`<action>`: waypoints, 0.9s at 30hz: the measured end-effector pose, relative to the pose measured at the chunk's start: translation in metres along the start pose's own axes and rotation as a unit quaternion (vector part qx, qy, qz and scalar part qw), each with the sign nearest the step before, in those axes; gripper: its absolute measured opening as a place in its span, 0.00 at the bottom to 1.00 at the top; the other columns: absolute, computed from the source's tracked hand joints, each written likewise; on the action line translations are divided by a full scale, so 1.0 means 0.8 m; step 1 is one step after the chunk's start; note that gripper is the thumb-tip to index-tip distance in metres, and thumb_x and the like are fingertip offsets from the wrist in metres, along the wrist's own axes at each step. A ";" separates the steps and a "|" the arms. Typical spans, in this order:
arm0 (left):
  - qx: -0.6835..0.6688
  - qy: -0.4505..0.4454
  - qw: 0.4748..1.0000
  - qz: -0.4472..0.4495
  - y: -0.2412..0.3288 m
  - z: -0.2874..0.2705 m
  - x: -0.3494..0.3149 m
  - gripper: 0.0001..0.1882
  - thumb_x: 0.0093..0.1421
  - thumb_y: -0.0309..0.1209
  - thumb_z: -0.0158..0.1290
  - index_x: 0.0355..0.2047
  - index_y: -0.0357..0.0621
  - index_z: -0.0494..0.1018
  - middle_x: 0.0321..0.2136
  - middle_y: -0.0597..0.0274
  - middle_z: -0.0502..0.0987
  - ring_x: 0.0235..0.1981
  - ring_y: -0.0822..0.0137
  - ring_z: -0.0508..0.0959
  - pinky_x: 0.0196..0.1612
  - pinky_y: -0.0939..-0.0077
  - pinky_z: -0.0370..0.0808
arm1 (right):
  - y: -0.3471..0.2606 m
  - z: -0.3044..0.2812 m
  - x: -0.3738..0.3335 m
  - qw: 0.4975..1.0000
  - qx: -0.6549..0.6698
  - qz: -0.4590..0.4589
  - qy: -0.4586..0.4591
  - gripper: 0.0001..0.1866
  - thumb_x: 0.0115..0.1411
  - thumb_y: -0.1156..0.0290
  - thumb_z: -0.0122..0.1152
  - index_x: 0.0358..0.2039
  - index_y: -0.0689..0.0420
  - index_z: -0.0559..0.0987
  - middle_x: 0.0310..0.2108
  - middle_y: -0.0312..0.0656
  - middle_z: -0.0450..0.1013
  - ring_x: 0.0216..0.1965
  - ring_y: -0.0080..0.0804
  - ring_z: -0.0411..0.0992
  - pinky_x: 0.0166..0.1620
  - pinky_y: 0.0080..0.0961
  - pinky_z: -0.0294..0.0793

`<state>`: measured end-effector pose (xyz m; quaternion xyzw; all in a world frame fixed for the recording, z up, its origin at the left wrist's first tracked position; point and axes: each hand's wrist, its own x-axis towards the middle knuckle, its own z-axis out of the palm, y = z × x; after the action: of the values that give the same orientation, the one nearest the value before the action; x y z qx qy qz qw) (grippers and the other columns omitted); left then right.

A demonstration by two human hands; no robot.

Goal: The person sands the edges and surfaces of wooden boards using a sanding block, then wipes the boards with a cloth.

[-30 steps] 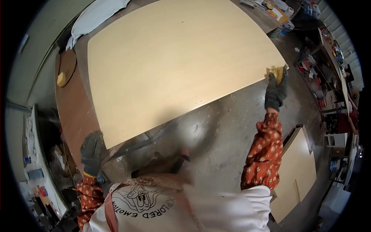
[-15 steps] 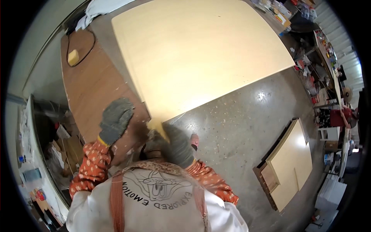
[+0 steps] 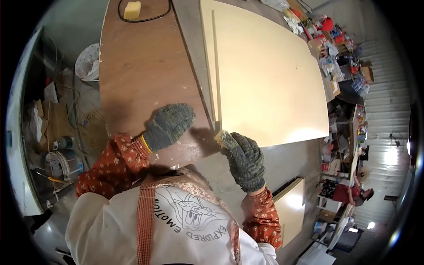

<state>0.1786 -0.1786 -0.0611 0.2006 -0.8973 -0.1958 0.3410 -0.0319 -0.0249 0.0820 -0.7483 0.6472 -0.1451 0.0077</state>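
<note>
My right hand (image 3: 245, 161), in a grey knit glove, pinches a small yellowish piece of sponge (image 3: 222, 138) at the near left corner of a large cream panel (image 3: 269, 79). Its fingers are closed round the sponge, so only one end shows. Another cream panel lies underneath, its edge showing along the left side. My left hand (image 3: 170, 126), gloved the same way, hovers over a brown board (image 3: 150, 70). That hand's fingers are stretched out side by side, with nothing seen in them; its palm is hidden.
A yellow sponge block (image 3: 132, 9) and a black cable (image 3: 148, 18) lie on the board's far end. At left stand a white bucket (image 3: 87, 64) and clutter. More cream panels (image 3: 289, 212) lie low at right. Beyond, another person (image 3: 353, 194) is near cluttered shelves.
My view has turned, shifting the large panel rightward. My right hand has moved right with the sponge, away from my body. My left hand still hangs over the brown board.
</note>
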 end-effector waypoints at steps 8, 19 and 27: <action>-0.559 0.081 0.789 -0.243 0.014 0.009 -0.005 0.15 0.60 0.26 0.52 0.48 0.41 0.76 0.50 0.55 0.77 0.53 0.53 0.74 0.56 0.59 0.71 | 0.054 0.017 0.136 0.996 -0.057 -0.065 -0.028 0.30 0.51 0.72 0.68 0.56 0.47 0.75 0.42 0.43 0.78 0.42 0.42 0.75 0.45 0.35 0.76; -0.127 0.126 0.979 -0.101 0.023 -0.002 0.021 0.12 0.51 0.30 0.59 0.37 0.43 0.78 0.38 0.57 0.78 0.41 0.54 0.78 0.44 0.56 0.75 | 0.163 0.066 0.427 0.997 -0.045 -0.014 -0.065 0.30 0.56 0.68 0.67 0.60 0.47 0.71 0.50 0.46 0.76 0.50 0.47 0.75 0.53 0.38 0.74; -0.180 0.131 0.969 -0.104 0.012 -0.013 0.032 0.14 0.44 0.28 0.61 0.34 0.47 0.78 0.34 0.60 0.79 0.36 0.57 0.80 0.34 0.58 0.79 | 0.213 0.092 0.588 0.993 -0.026 0.099 -0.055 0.31 0.59 0.61 0.61 0.64 0.34 0.64 0.50 0.50 0.74 0.52 0.51 0.72 0.54 0.41 0.72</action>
<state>0.1659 -0.1851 -0.0354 0.2524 -0.7690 -0.3600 0.4639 -0.1236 -0.5224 0.0750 -0.6875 0.7202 -0.0854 0.0379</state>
